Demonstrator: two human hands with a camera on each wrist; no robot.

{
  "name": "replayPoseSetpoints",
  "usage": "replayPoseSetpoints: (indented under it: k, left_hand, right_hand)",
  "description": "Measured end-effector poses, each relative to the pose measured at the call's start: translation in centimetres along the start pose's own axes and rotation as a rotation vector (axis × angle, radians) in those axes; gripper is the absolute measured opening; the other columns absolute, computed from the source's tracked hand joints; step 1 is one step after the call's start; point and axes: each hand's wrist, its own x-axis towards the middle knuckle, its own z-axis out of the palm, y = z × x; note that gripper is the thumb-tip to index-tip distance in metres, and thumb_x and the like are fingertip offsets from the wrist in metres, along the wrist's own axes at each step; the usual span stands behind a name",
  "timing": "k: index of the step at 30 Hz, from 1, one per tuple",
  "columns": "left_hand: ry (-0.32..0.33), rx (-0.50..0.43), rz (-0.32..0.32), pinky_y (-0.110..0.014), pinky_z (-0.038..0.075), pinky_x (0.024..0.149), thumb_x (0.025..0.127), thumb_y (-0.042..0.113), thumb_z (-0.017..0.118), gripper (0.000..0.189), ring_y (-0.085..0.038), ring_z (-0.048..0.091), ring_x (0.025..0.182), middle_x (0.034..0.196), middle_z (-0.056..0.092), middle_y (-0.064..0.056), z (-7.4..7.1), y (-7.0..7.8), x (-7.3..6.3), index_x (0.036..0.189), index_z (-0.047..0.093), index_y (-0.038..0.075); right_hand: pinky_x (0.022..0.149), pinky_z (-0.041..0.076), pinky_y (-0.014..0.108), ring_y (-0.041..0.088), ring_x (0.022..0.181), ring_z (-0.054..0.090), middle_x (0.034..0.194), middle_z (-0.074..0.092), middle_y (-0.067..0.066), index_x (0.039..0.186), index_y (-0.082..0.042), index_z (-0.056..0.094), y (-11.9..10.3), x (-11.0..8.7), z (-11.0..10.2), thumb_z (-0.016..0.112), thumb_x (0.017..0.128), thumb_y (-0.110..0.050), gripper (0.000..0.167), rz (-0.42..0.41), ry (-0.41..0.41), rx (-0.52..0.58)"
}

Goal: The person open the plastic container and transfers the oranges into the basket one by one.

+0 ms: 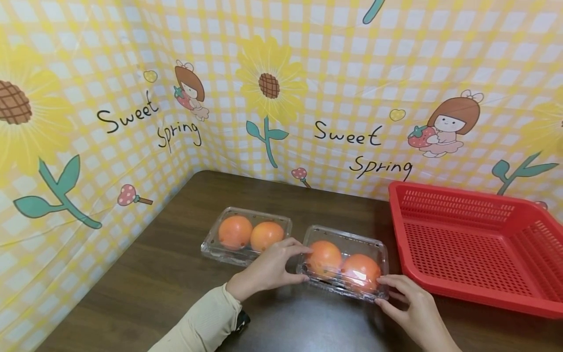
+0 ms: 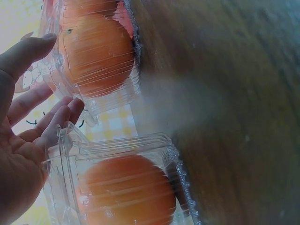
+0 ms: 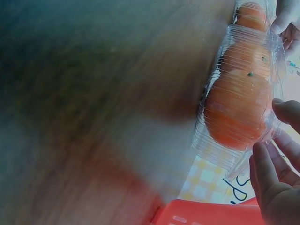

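Between both hands on the table sits a clear plastic clamshell box (image 1: 371,247) with two oranges (image 1: 324,259) inside, its lid down. My left hand (image 1: 268,266) grips the left end, thumb low at the near corner and fingers on the lid. At the other end my right hand (image 1: 413,305) pinches the near right corner, as the right wrist view also shows. A second clear box (image 1: 212,250), also with two oranges (image 1: 235,231), stands just left of it, partly behind my left hand. In the left wrist view that second box (image 2: 154,146) lies close below the left fingers.
A red perforated plastic basket (image 1: 402,234) stands at the right, close beside the held box. The dark wooden table (image 1: 145,274) backs onto a yellow checked cloth (image 1: 211,29) with sunflowers, which hangs along the back and left side.
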Motion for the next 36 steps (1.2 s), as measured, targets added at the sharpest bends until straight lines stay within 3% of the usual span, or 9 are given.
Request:
replayPoseSetpoints:
  k: [16,28,36]
  left_hand:
    - [-0.001,-0.025,-0.008,-0.024,0.047,0.076,0.071,0.027,0.071,0.049,-0.013,0.055,0.089,0.100,0.057,-0.003,-0.02,-0.15,0.05,0.114,0.059,0.009]
    - [-0.012,-0.045,-0.009,-0.023,0.046,0.074,0.069,0.025,0.073,0.047,-0.012,0.054,0.088,0.097,0.059,-0.002,-0.16,-0.30,0.35,0.111,0.061,0.009]
    - [-0.023,-0.062,-0.018,-0.023,0.045,0.073,0.068,0.023,0.073,0.047,-0.013,0.053,0.086,0.094,0.060,-0.002,-0.30,-0.32,0.44,0.111,0.061,0.009]
  right_hand:
    - [0.062,0.050,0.018,0.007,0.078,0.060,0.085,0.059,-0.005,0.090,-0.011,0.066,0.26,0.19,-0.16,0.078,0.059,0.003,0.036,0.073,-0.028,0.068]
    - [0.062,0.050,0.017,0.001,0.079,0.057,0.082,0.059,-0.003,0.090,-0.009,0.066,0.47,0.07,-0.16,0.075,0.059,0.008,0.037,0.064,-0.018,0.083]
    - [0.061,0.049,0.014,0.007,0.077,0.060,0.080,0.059,-0.006,0.089,-0.009,0.066,0.41,0.04,-0.11,0.076,0.058,0.007,0.037,0.064,-0.005,0.066]
